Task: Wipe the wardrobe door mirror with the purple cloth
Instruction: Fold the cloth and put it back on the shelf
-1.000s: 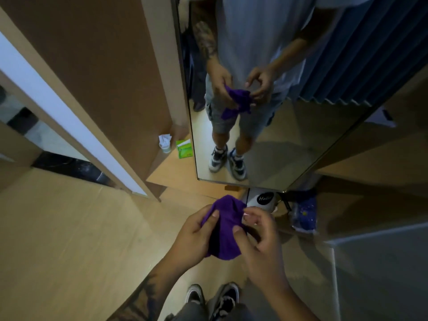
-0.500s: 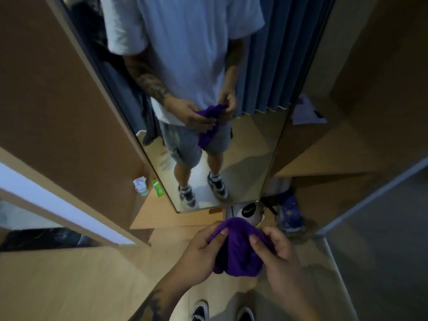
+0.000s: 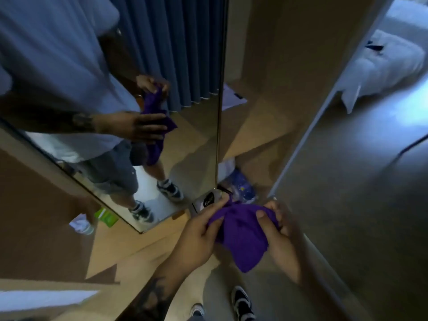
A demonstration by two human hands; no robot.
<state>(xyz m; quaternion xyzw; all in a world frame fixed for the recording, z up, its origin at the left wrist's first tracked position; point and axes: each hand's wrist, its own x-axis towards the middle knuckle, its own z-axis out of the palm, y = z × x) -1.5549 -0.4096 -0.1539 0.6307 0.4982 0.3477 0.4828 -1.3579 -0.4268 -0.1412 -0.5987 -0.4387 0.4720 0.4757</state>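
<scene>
The purple cloth [image 3: 240,237] hangs bunched between both hands in front of me, low in the head view. My left hand [image 3: 196,237] grips its left edge with curled fingers. My right hand [image 3: 275,230] pinches its right side, thumb on top. The tall wardrobe door mirror [image 3: 190,144] stands ahead and to the left, an arm's length from the cloth. It reflects a person in a white shirt holding the same cloth, and blue curtains.
A white bag with a black round label [image 3: 206,202] and a blue packet [image 3: 240,188] lie on the floor at the mirror's foot. A green packet [image 3: 105,216] and a small white bottle [image 3: 84,227] sit left of the mirror. A bed [image 3: 384,66] is far right.
My view has swung right and tilted, so the mirror now lies further left. The hands have spread the cloth wider, and the right hand has shifted to the cloth's right side.
</scene>
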